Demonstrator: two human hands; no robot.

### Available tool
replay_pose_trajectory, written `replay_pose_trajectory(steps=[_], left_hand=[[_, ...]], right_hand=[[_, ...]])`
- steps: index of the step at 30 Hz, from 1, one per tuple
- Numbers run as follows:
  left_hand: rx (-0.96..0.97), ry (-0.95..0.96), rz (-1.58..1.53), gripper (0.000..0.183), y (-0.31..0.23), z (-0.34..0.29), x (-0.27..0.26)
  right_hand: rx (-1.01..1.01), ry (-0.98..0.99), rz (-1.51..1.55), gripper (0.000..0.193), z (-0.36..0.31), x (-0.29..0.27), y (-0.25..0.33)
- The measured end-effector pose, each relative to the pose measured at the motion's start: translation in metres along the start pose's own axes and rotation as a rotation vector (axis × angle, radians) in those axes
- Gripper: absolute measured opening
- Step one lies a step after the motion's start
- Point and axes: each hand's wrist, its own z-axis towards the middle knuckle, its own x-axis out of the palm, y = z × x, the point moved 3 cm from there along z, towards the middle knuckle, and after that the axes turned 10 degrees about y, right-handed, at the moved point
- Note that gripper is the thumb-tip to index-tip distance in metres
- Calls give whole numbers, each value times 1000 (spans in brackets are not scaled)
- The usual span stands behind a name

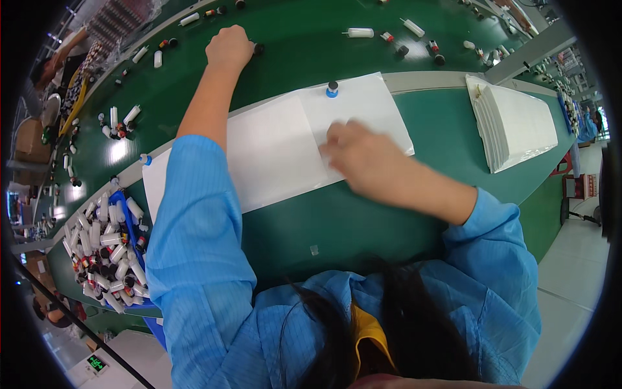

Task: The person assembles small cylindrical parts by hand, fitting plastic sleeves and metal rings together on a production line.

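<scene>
My left hand (230,48) reaches far over the green belt with its fingers curled closed. A small black-ended part (258,48) shows right beside its knuckles; whether it is in the grip is hidden. Blurred by motion, my right hand (369,159) is over the right part of a white sheet (278,149), fingers bent inward. Whatever is in those fingers, if anything, cannot be made out. At the sheet's far edge stands a small blue piece with a dark top (332,89). Another blue piece (146,159) sits at its left corner.
A blue bin (120,198) at the left is heaped with white cylinders with black and red ends (107,246). Similar cylinders (359,32) are scattered along the belt. A stack of white sheets (518,126) lies at the right, near a metal post (531,52). Another person's arm (74,42) shows far left.
</scene>
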Motion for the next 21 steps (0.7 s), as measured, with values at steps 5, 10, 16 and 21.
replay_pose_trajectory(steps=[5,10,16,21], left_hand=[[190,-23,143,25,-6,-6,-21],[173,262,-365,35,-11,-29,-24],[242,613,-1682,33,-26,-77,2],[213,696,-1987,27,-36,-102,2]], right_hand=[[-30,63,-79,10,6,2,12],[147,725,116,11,48,-11,-13],[18,368,236,10,28,1,-19],[155,115,522,9,6,2,-18]])
